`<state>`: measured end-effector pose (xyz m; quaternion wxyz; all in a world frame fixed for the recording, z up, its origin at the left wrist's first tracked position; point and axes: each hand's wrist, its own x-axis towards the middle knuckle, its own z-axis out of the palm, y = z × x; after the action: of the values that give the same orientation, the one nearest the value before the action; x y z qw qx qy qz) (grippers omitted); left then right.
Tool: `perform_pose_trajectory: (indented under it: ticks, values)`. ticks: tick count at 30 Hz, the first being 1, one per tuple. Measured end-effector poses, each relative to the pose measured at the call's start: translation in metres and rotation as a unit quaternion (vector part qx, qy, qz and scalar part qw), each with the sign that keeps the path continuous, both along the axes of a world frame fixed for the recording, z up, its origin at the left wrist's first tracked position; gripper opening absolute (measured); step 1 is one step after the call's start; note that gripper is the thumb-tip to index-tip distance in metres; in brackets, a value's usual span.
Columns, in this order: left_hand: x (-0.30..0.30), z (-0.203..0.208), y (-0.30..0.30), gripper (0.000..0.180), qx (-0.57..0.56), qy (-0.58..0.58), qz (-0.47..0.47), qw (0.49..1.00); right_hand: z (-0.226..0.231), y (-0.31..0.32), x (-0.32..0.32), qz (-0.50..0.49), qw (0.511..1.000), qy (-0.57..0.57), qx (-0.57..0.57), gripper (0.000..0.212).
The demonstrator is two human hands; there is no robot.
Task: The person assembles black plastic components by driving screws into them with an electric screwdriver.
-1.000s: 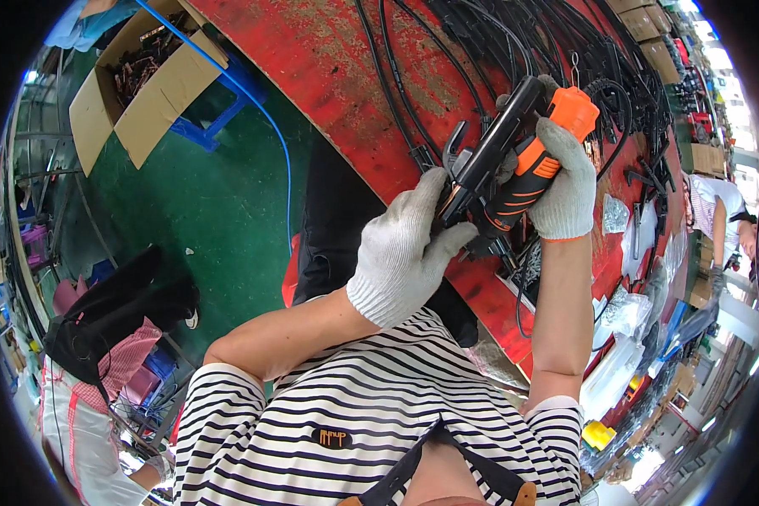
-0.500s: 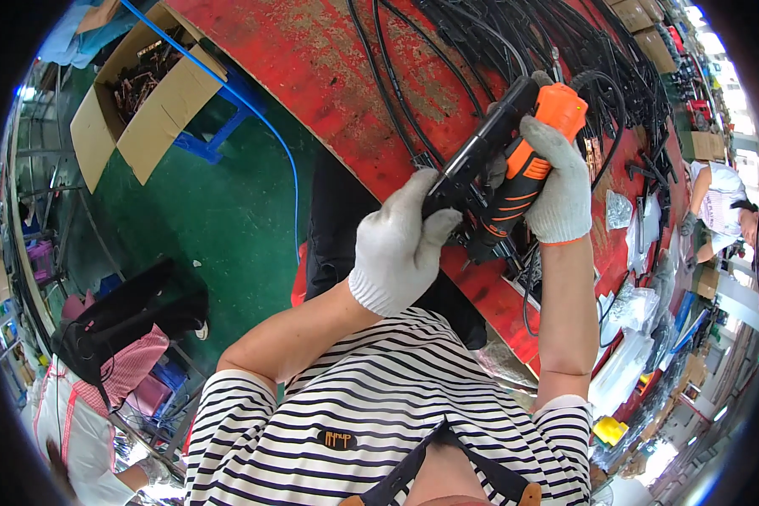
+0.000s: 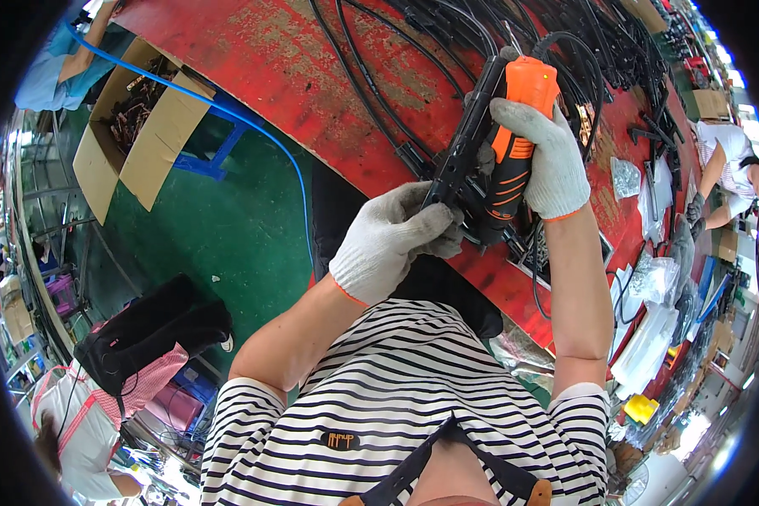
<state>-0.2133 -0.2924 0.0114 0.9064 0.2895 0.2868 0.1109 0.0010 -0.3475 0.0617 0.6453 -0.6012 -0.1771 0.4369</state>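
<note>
My left hand (image 3: 392,240), in a white knitted glove, grips the lower end of a long black slotted bar (image 3: 465,139) between thumb and fingers. The bar slants up and away, and black cable runs close to its far end. Wrapped around an orange-and-black power screwdriver (image 3: 531,80) is my gloved right hand (image 3: 557,160), thumb over the orange body. The tool lies alongside the bar, its black striped end pointing towards me. Its working tip is hidden among dark parts below the hands.
The red worn table (image 3: 287,67) carries heaped black cables (image 3: 594,46) and clear plastic bags (image 3: 654,278). A cardboard box (image 3: 164,160) of copper-coloured pieces stands left, by a blue hose (image 3: 270,131). Other people (image 3: 729,164) are at the right and left edges.
The bar and screwdriver have shifted slightly left and turned more upright. My left hand has moved a little left and towards me, still gripping the bar; my view has shifted too.
</note>
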Motion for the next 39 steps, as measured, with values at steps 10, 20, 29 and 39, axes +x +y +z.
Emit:
perform_pose_trajectory:
  ticks: [10,20,29,39]
  values:
    - [0.0,0.003,-0.008,0.046,0.063,-0.017,-0.017,0.998,0.007,-0.004,-0.005,-0.017,0.993,-0.116,0.004,0.041]
    - [-0.005,0.001,-0.007,0.053,0.028,-0.065,-0.048,0.996,0.009,-0.007,0.005,0.001,0.994,-0.107,-0.03,0.04]
    - [-0.006,-0.001,-0.013,0.059,0.048,-0.052,-0.027,0.997,0.01,-0.009,0.006,0.051,0.993,-0.103,-0.04,0.042]
    - [-0.004,0.007,-0.022,0.054,0.09,0.005,0.001,0.996,0.008,-0.009,0.007,0.043,0.998,-0.05,-0.014,0.039]
